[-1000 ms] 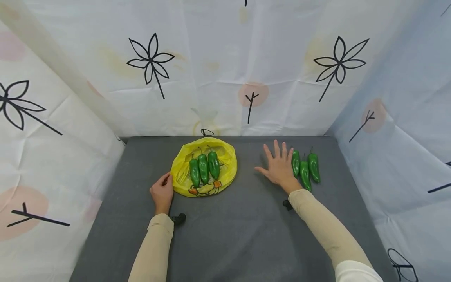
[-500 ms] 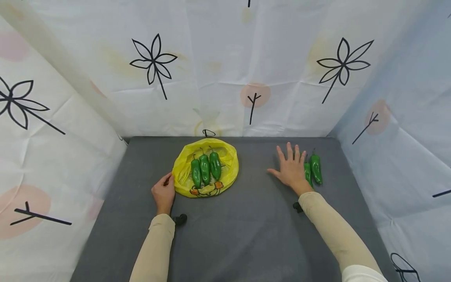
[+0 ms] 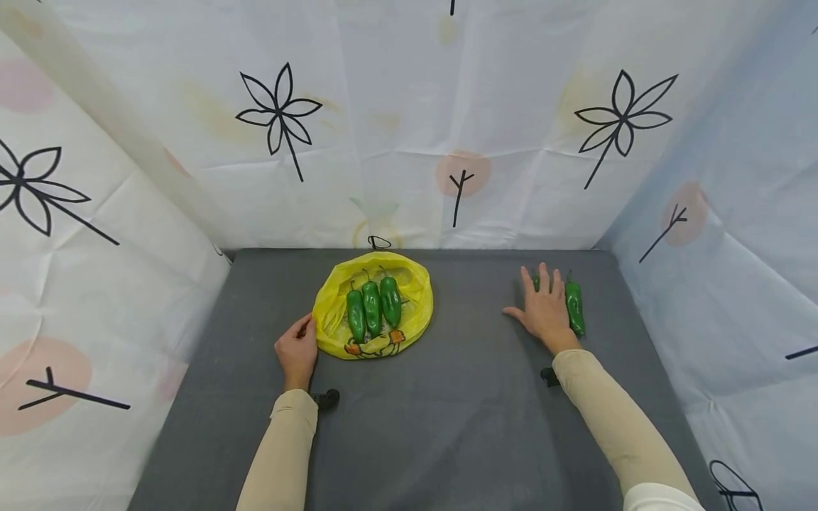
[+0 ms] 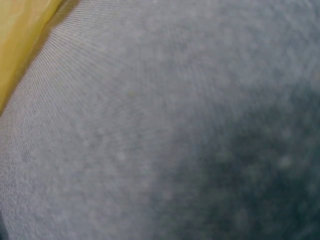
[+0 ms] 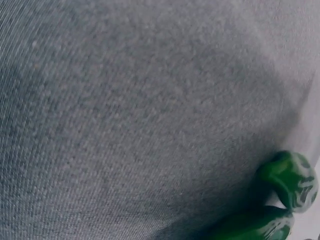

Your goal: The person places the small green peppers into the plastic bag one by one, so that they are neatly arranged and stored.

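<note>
A yellow plastic bag (image 3: 418,305) lies with its mouth spread wide on the table in the head view. Three glossy green chili peppers (image 3: 372,307) rest side by side inside it. My left hand (image 3: 297,351) pinches the bag's left rim between thumb and fingers. In the left wrist view only a corner of the yellow bag (image 4: 17,35) shows. Fingers spread and straight, my right hand (image 3: 545,312) hovers low over more peppers at the right. One green chili pepper (image 3: 575,308) shows beside it, and others are mostly covered. Two peppers (image 5: 295,182) appear in the right wrist view's lower corner.
A dark grey cloth covers the table (image 3: 422,433). White patterned fabric walls (image 3: 396,121) rise at the back and on both sides. A small black cord loop (image 3: 379,242) sits behind the bag at the table's far edge.
My right hand has moved rightward across the peppers on the right, covering more of them, with its fingers still spread. My left hand keeps its pinch on the bag's rim.
</note>
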### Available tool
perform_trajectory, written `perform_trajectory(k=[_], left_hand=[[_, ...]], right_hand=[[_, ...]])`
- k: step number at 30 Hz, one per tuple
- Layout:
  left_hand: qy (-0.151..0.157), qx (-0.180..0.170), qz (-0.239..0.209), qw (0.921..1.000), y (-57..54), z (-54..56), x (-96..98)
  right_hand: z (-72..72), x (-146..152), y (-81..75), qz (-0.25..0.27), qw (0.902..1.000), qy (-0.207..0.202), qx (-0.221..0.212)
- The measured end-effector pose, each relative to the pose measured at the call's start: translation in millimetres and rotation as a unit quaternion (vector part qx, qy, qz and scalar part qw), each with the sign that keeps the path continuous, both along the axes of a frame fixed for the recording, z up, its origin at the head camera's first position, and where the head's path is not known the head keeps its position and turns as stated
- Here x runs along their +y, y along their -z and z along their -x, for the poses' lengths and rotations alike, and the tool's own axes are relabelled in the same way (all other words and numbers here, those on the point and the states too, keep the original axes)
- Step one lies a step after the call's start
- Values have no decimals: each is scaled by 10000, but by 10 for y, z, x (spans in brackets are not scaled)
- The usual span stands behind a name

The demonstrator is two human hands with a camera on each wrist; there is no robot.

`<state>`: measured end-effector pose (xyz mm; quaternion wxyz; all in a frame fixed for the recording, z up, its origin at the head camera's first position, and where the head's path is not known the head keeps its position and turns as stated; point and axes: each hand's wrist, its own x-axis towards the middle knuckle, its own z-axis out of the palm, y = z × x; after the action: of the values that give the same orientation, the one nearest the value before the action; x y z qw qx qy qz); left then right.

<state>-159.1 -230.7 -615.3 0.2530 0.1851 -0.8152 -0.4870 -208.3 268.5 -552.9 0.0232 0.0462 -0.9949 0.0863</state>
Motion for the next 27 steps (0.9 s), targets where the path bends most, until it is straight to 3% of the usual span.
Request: perform_trajectory(k=[27], left_hand=[[65,73,15,10000,38,3,-34]], right_hand=[[162,29,-126,1045,9901,521,-777]])
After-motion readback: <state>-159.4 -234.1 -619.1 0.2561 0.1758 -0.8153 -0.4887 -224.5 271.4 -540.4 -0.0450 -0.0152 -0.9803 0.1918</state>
